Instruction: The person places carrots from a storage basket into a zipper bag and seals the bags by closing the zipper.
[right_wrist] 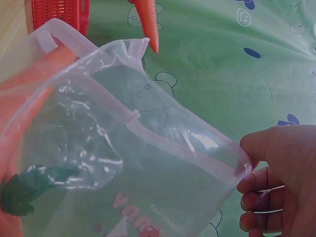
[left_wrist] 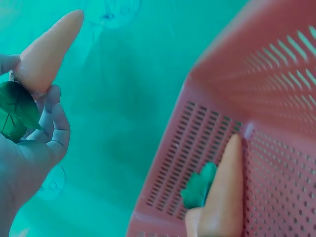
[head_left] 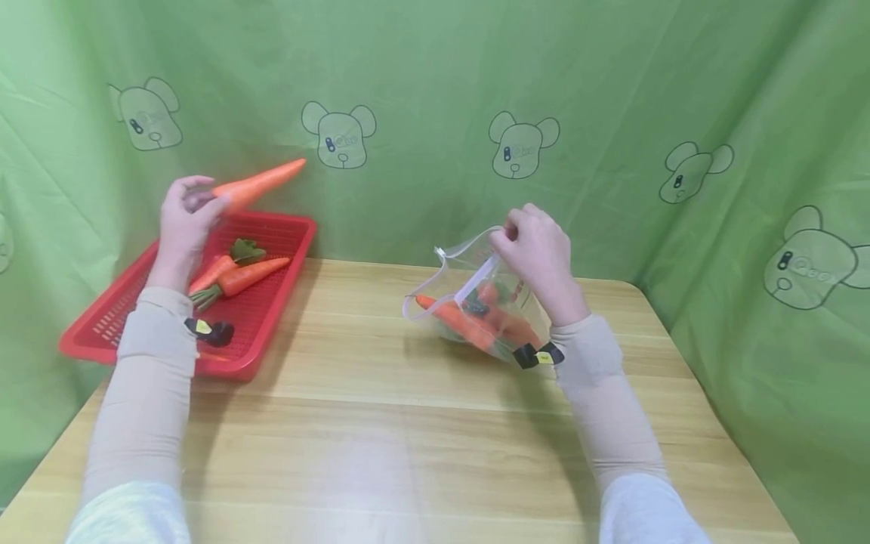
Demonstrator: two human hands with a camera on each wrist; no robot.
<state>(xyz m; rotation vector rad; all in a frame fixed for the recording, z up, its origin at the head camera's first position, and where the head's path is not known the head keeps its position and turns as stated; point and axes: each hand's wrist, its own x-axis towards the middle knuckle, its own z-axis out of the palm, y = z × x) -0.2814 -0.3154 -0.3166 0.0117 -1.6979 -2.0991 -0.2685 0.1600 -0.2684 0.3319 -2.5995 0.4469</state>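
My left hand [head_left: 186,215] holds a carrot [head_left: 261,185] by its leafy end, raised over the red basket [head_left: 272,332], tip pointing right. Green leaves [left_wrist: 17,111] show against the palm in the left wrist view. Inside the basket lie more carrots [head_left: 251,276] with green tops. With thumb and fingers my right hand [head_left: 537,245] pinches the top corner of a clear zip bag [right_wrist: 163,143], whose mouth gapes to the left. Several carrots [head_left: 469,325] are in the bag, one with its tip near the opening.
Both the basket and the bag are on a wooden table [head_left: 381,355]. Behind and at the sides hangs a green curtain [head_left: 421,91] printed with bear heads, close to the table's far edge.
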